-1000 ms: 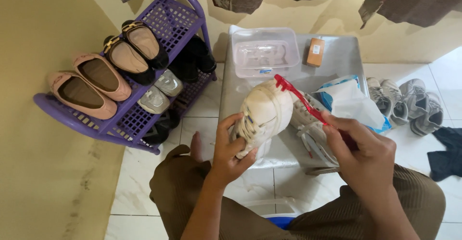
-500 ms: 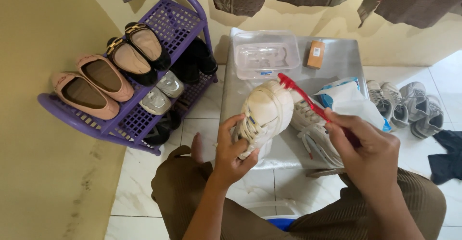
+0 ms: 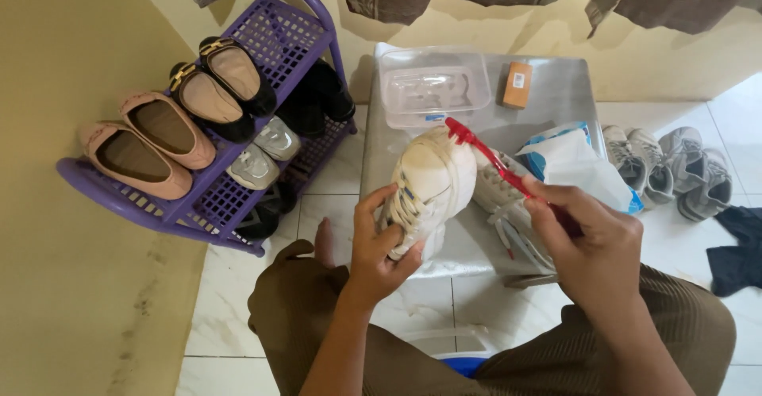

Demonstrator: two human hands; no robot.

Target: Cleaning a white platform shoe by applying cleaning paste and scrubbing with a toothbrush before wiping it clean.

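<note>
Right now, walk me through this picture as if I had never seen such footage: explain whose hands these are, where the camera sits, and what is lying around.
The camera is worn on a person's head and looks down, so both hands are that person's own. The left hand grips a white sneaker held up over a grey sheet on the tiled floor. The right hand holds a red toothbrush, its head against the sneaker's toe. A second white sneaker lies on the sheet under the brush, with a clear plastic tub, a small orange box and a white and blue bag. To the left stands a purple shoe rack with flat shoes.
</note>
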